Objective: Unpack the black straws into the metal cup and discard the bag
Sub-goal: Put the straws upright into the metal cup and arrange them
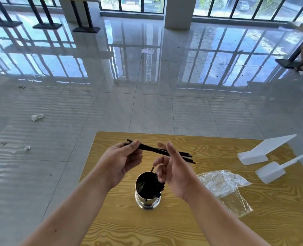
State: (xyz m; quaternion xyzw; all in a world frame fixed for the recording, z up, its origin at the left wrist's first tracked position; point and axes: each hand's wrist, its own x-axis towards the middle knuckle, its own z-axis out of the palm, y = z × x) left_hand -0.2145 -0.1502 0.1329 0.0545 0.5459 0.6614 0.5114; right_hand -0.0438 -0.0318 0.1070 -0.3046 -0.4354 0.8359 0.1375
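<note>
Head view: the person's two bare forearms reach over a yellow wood-grain desk.

Left hand: raised above the desk. Its thumb and fingers are curled round the left end of a bundle of thin black straws and grip it.

Black straws: the bundle lies nearly level in the air, sloping slightly down to the right. Its loose ends fan out past the right hand.

Right hand: raised beside the left, palm turned inward. The bundle passes behind its thumb and upper finger. Whether these pinch the straws cannot be told. The lower fingers are curled downward, just above the cup's rim.

Cup: a shiny cylindrical metal cup stands upright on the desk, below and between the two hands. A second lot of black straws is inside it, leaning toward the right side, and a single straw tip shows above the far rim.

Bag: a crumpled clear plastic bag lies flat on the desk, to the right of the cup and apart from it. Neither hand touches it.

Other items: two white foam pieces rest at the far right of the desk. Beyond the desk, scraps of litter lie on a glossy tiled floor.
</note>
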